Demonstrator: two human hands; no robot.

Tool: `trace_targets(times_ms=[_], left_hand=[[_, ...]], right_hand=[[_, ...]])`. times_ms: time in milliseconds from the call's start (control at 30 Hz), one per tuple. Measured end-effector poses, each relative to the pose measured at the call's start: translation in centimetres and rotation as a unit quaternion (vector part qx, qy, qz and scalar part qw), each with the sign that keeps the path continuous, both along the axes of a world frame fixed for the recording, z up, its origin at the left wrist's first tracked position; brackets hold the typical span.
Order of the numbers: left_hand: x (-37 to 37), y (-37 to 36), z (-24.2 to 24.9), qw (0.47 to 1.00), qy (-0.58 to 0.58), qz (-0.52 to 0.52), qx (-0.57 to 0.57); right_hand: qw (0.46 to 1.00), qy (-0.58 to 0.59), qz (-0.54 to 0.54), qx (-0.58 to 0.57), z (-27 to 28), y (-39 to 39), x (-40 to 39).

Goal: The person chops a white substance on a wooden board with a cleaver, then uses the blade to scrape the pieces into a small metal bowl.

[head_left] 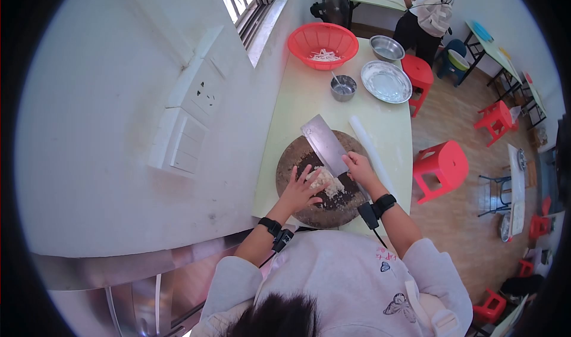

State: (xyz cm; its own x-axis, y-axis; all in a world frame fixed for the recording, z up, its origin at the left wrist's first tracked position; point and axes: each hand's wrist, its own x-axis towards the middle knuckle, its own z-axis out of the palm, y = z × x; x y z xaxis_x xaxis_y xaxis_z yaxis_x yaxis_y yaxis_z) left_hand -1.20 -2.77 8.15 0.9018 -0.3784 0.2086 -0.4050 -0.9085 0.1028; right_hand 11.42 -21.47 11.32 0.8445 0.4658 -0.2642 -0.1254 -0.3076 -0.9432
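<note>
My right hand [358, 169] is wrapped round the handle end of a broad cleaver [323, 140], whose blade points away and to the left over a round wooden chopping block [291, 149]. With fingers spread, my left hand [300, 190] rests at the left edge of a heap of pale chopped food [334, 186]. Its exact kind cannot be made out. Loose bits lie scattered on the block's dark middle. A white rolling pin [370, 146], or a similar white tube, lies just right of the block, partly behind my right forearm.
Farther up the pale table [285, 111] stand a red plastic basket [323, 36] with white strips, a small metal bowl [343, 88], a floury metal dish [386, 82] and a metal basin [386, 48]. A wall [226, 176] borders the left. Red stools [441, 164] stand right; another person [425, 24] stands beyond.
</note>
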Motion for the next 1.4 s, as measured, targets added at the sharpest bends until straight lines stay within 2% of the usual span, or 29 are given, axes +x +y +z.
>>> trace_targets(times_ms=[133,200,233,300,400,433,500,567,633,667,800,867,900,967,1000,1033,1067,1100,1133,1167,1233,1300,1367,1400], left_hand=[[-0.1,0.7,0.5,0.998,-0.020,0.060,0.010],[0.5,1.4,0.6,0.994,0.087,0.065,0.014],[0.7,1.4,0.6,0.994,0.088,0.064,0.014],[1.3,0.8,0.6,0.989,0.029,0.089,-0.115],[2.5,-1.2,3.7,0.980,-0.018,0.128,-0.149],[2.7,-1.3,3.7,0.980,-0.017,0.127,-0.149],[3.0,-1.5,3.2,0.995,-0.040,0.086,-0.015],[3.0,-1.7,2.4,0.998,-0.019,0.066,0.004],[2.7,-2.0,1.8,0.999,-0.031,-0.037,0.020],[2.5,-2.2,1.4,0.998,-0.045,-0.047,0.027],[1.2,-1.4,0.2,0.996,-0.047,-0.070,0.034],[0.5,-0.7,-0.3,1.000,0.012,0.018,-0.013],[0.4,-0.3,-0.7,1.000,0.011,0.018,-0.013],[0.2,-0.1,0.3,0.984,0.021,0.139,-0.107],[0.4,0.0,0.7,0.984,0.021,0.139,-0.108],[0.9,0.0,1.1,0.970,0.036,0.159,-0.181],[1.5,0.2,1.3,0.949,0.049,0.180,-0.254],[2.1,0.2,1.3,0.948,0.048,0.183,-0.256],[2.7,0.0,1.3,0.917,0.060,0.196,-0.341],[3.4,-0.2,1.2,0.879,0.070,0.207,-0.424],[4.7,-0.5,1.5,0.864,0.058,0.218,-0.451],[5.6,-0.8,2.2,0.848,0.046,0.229,-0.475],[6.1,-0.9,3.1,0.883,0.016,0.201,-0.424],[6.2,-0.8,3.5,0.882,0.015,0.203,-0.425]], right_hand=[[0.998,-0.040,-0.039,-0.006,0.0,0.5,-0.3],[0.998,-0.036,-0.043,-0.007,-0.2,0.6,-0.7],[0.998,-0.035,-0.047,-0.010,-0.2,0.6,-0.9],[0.998,-0.029,-0.051,-0.005,-0.1,0.7,-1.4],[0.998,-0.008,-0.054,0.011,-0.4,0.4,-1.9],[0.998,0.006,-0.052,0.023,-0.4,0.4,-2.0],[0.998,0.011,-0.050,0.030,-0.1,0.2,-2.3],[0.998,0.014,-0.049,0.037,0.0,0.0,-2.2],[0.998,-0.011,-0.055,0.042,-0.2,0.0,-2.0],[0.997,-0.012,-0.056,0.043,-0.1,-0.1,-1.9],[0.995,0.000,-0.095,0.044,-0.2,-0.6,-1.4],[0.994,-0.011,-0.103,0.042,-0.3,-1.0,-1.2],[0.991,0.028,-0.108,0.071,-0.3,-1.2,-1.2],[0.987,0.066,-0.111,0.100,0.8,-1.3,-1.5],[0.972,0.150,-0.106,0.147,1.5,-1.4,-1.8],[0.948,0.233,-0.099,0.192,2.0,-1.5,-2.1],[0.949,0.233,-0.096,0.190,1.7,-1.6,-2.1],[0.918,0.308,-0.037,0.247,1.1,-1.9,-2.0],[0.875,0.379,0.022,0.300,0.7,-1.9,-2.0],[0.876,0.379,0.024,0.297,0.4,-1.9,-2.2],[0.801,0.486,0.080,0.341,-0.2,-1.7,-2.8],[0.789,0.493,0.104,0.353,-0.8,-2.0,-3.2],[0.775,0.527,0.106,0.333,-0.8,-2.1,-3.8],[0.775,0.528,0.108,0.331,-0.7,-2.1,-4.1]])
